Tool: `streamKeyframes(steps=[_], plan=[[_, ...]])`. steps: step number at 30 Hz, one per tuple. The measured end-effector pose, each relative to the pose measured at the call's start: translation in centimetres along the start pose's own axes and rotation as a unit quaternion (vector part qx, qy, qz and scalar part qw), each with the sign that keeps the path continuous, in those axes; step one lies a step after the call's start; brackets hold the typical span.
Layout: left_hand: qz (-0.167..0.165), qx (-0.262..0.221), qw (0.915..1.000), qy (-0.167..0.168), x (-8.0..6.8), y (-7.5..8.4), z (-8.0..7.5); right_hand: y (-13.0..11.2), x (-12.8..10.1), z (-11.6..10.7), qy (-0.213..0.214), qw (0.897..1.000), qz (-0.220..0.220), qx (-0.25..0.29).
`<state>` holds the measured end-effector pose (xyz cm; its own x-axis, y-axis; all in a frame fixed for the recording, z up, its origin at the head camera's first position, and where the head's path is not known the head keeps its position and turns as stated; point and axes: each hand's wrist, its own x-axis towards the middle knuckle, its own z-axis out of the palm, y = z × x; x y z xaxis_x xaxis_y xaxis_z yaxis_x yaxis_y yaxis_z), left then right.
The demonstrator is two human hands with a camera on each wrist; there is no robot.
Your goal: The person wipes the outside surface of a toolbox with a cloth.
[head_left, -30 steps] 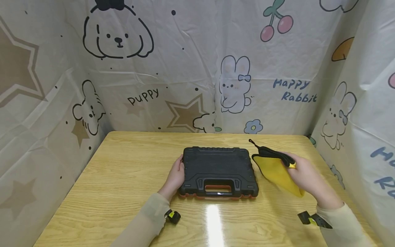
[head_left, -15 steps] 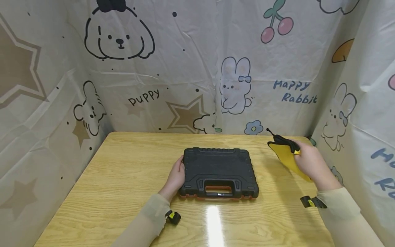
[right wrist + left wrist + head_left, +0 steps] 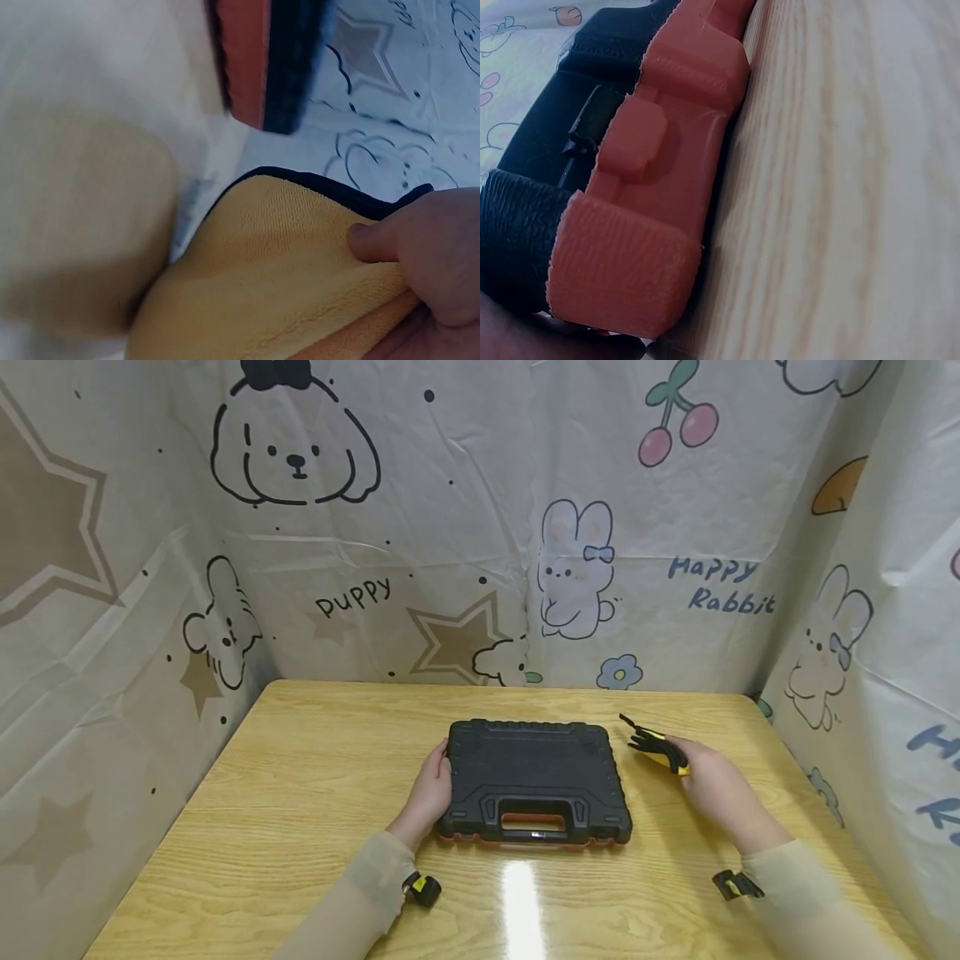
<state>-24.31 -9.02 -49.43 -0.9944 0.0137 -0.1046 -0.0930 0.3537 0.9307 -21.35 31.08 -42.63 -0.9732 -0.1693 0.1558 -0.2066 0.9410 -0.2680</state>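
A black plastic tool case (image 3: pixel 534 764) with an orange-red lower half (image 3: pixel 671 157) lies flat on the table, its handle toward me. At its left side my left hand (image 3: pixel 431 789) holds the edge, fingers mostly hidden behind the case. To the right of the case, my right hand (image 3: pixel 716 781) pinches a folded yellow cloth (image 3: pixel 262 255) with a black border. The cloth hangs over the table, a black loop sticking out at its far end. In the right wrist view the thumb presses on the fuzzy yellow side.
The light wood table (image 3: pixel 300 827) meets a printed fabric curtain (image 3: pixel 450 527) at the back and on both sides. Each wrist wears a small black camera strap. A bright light reflection (image 3: pixel 521 902) shows on the tabletop in front of the case.
My right hand with the cloth first rises away to the right, then comes back left and lower, closer to the case. The left hand and the case stay put.
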Motion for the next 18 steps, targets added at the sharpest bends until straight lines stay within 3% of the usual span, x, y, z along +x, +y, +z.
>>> streamKeyframes(steps=[8, 18], plan=[[0.001, 0.000, 1.0000, 0.003, 0.0, 0.0, 0.0, -0.5, -1.0, 2.3, -0.040, 0.998, -0.042, 0.001], [0.002, 0.002, 1.0000, 0.002, 0.0, -0.1, 0.1, -0.8, -1.7, 3.9, -0.104, 0.994, -0.031, -0.005]])
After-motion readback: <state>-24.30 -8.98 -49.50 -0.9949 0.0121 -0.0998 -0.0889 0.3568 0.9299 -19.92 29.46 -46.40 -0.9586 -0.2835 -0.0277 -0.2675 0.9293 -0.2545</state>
